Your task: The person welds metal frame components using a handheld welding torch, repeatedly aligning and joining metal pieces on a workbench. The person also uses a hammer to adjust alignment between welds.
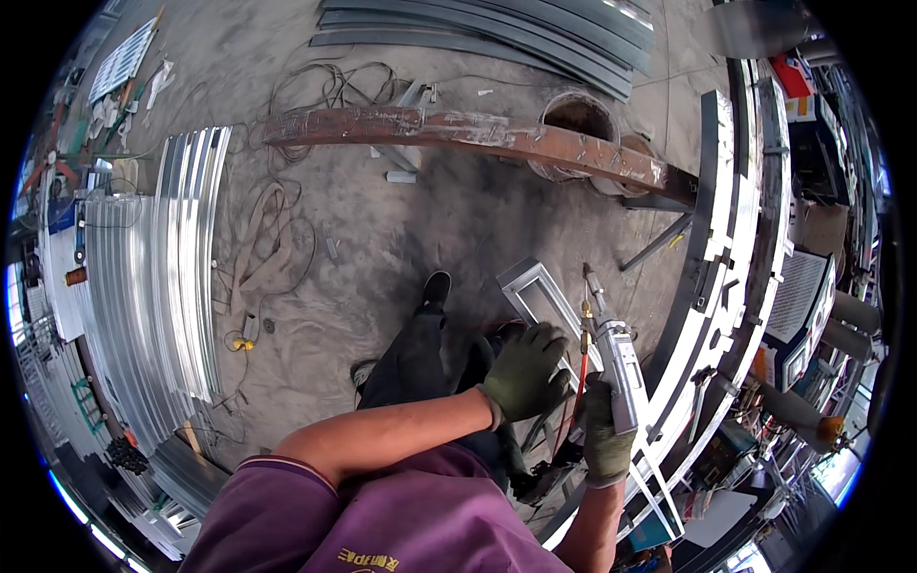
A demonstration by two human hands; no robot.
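My right hand (608,437), in a dark green work glove, is wrapped round the body of a silver welding gun (623,368). The gun's narrow nozzle points away from me, and a brass fitting with a red hose (580,377) runs along its left side. My left hand (523,374), gloved alike, reaches across to the right with fingers and thumb apart and nothing visible in it. Just beyond it stands a rectangular metal frame (535,275) of silvery tubing. Its lower part is hidden behind my hands and the gun.
A rusty steel beam (458,130) crosses ahead, beside a round pipe piece (581,115). Long metal profiles are stacked at left (143,277) and at the far side (497,33). White rails (702,286) run along the right. Cables and a strap (260,250) lie on the floor.
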